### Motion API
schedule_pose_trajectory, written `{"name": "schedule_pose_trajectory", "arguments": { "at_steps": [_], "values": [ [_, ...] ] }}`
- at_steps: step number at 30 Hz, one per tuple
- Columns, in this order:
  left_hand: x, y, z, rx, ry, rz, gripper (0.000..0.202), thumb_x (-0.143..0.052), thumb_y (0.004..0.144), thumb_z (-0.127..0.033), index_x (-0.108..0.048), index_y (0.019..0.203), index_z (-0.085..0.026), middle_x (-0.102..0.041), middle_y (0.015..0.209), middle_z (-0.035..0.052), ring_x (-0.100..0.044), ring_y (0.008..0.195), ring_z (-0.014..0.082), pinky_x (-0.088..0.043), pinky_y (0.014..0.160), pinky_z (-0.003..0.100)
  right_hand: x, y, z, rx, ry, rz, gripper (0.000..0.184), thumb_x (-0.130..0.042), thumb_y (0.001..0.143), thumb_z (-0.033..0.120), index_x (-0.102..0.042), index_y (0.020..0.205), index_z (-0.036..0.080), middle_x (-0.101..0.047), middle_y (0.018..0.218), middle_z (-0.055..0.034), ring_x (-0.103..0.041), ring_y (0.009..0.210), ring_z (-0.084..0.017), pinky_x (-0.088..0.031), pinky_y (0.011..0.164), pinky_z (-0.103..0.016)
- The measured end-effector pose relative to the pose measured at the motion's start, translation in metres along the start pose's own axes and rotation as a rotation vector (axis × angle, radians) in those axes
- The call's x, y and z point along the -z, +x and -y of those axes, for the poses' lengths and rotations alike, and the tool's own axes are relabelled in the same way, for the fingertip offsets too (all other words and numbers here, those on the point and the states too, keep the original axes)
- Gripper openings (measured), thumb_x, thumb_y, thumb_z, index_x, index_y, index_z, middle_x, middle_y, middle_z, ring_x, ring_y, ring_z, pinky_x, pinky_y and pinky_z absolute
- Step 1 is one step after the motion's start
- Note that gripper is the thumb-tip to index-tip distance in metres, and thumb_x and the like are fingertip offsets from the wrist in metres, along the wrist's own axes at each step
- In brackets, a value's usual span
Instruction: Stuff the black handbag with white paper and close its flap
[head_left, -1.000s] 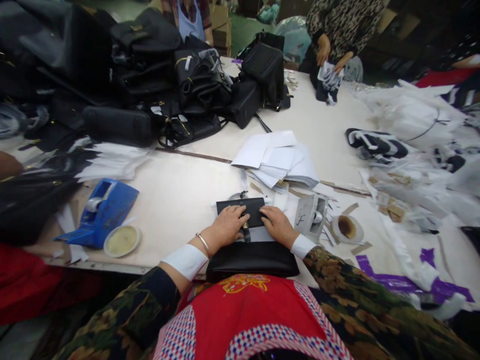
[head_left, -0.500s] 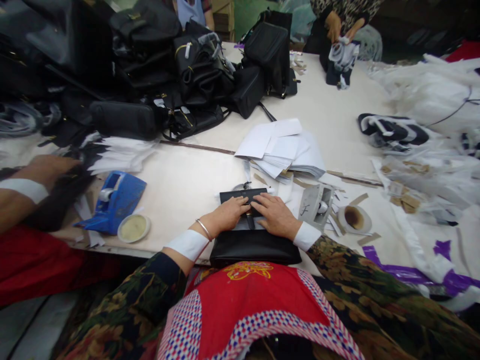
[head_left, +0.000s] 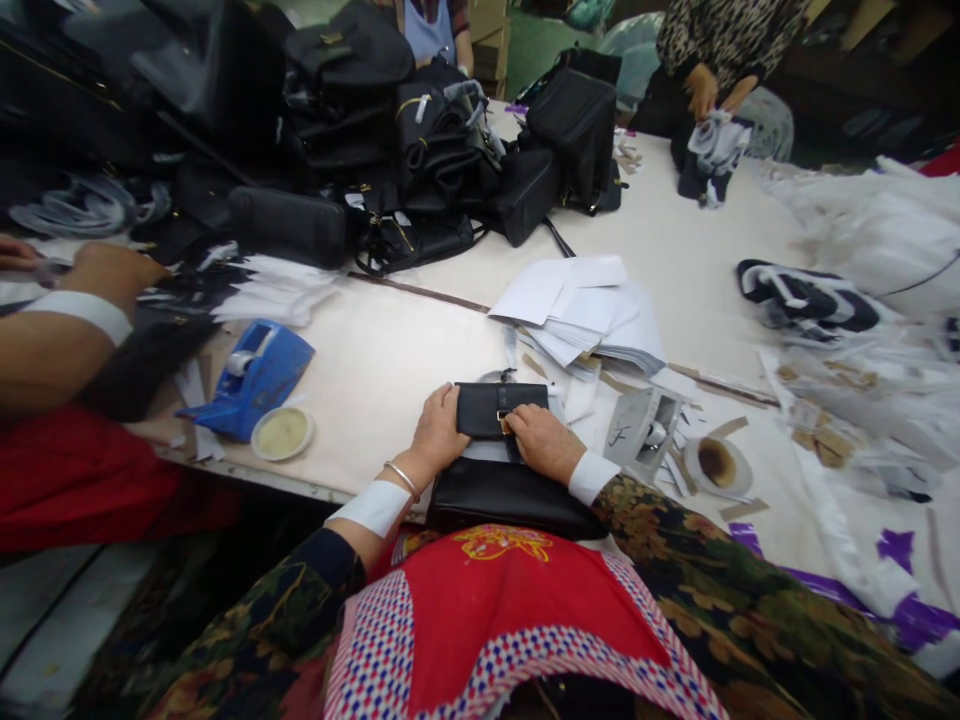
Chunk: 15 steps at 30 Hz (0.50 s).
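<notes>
A black leather bag (head_left: 510,495) lies at the table edge against my apron, its flap (head_left: 478,408) spread away from me. My left hand (head_left: 439,432) is closed on the flap's left edge, thumb toward me. At the flap's middle, my right hand (head_left: 546,440) pinches a short black strap (head_left: 513,448) beside a small gold-coloured buckle (head_left: 501,418). Pale lining or paper shows between flap and body. My right fingers partly cover the strap and buckle.
Beyond the bag lies a stack of white paper (head_left: 585,310). A grey tape dispenser (head_left: 637,435) and a stained dish (head_left: 716,468) are at right; a blue dispenser (head_left: 259,380) and a round tub (head_left: 283,433) at left. Black bags (head_left: 315,225) pile up behind. A co-worker's arm (head_left: 67,320) reaches in.
My hands were lying flat on the flap. The left has shifted to its left edge and gripped it, and the right has closed at the strap and buckle. The view has swung slightly left.
</notes>
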<state>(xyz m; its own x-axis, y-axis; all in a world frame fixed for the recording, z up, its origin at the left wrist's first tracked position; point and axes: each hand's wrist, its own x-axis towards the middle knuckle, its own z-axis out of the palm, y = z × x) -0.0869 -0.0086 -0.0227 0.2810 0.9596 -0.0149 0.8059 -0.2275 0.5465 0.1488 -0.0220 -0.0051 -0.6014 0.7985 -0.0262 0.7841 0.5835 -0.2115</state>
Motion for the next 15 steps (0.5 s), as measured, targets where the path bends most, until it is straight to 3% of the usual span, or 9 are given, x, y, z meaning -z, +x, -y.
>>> {"name": "schedule_pose_trajectory", "arguments": {
  "at_steps": [3,7,11,15],
  "values": [
    [-0.004,-0.008,0.0,0.227,-0.026,-0.012,0.082,-0.069,0.076,-0.027,-0.033,0.144,0.0,-0.046,0.142,0.0286,-0.045,0.136,0.0347,-0.04,0.114,0.045,0.0,0.001,0.006,-0.004,-0.029,-0.008,0.028,-0.042,0.097,0.015,-0.063,0.115,0.012,-0.059,0.1,-0.0142,-0.049,0.089,-0.025,-0.039,0.077,-0.038],
    [-0.009,-0.015,-0.004,0.453,-0.074,0.053,0.081,-0.071,0.075,-0.053,-0.047,0.132,0.001,-0.058,0.128,0.0287,-0.057,0.124,0.0371,-0.048,0.103,0.043,0.0,0.002,0.007,0.001,-0.019,-0.036,0.036,-0.046,0.101,0.036,-0.059,0.127,0.014,-0.059,0.105,-0.0142,-0.049,0.094,-0.027,-0.041,0.077,-0.036],
    [-0.009,-0.018,-0.001,0.572,-0.148,0.192,0.081,-0.075,0.062,-0.068,-0.059,0.115,-0.007,-0.069,0.112,0.0233,-0.068,0.104,0.0352,-0.056,0.083,0.037,-0.007,0.005,0.0,-0.048,0.028,-0.105,0.036,-0.039,0.104,0.038,-0.063,0.112,0.012,-0.061,0.099,-0.0132,-0.052,0.095,-0.025,-0.043,0.083,-0.036],
    [-0.007,-0.019,0.005,0.63,-0.203,0.274,0.073,-0.078,0.059,-0.068,-0.065,0.103,-0.012,-0.073,0.105,0.0193,-0.07,0.098,0.0333,-0.056,0.077,0.035,-0.015,0.009,-0.01,-0.078,0.1,-0.161,0.033,-0.036,0.104,0.033,-0.063,0.102,0.013,-0.063,0.096,-0.0124,-0.055,0.093,-0.024,-0.045,0.086,-0.035]
  ]
}}
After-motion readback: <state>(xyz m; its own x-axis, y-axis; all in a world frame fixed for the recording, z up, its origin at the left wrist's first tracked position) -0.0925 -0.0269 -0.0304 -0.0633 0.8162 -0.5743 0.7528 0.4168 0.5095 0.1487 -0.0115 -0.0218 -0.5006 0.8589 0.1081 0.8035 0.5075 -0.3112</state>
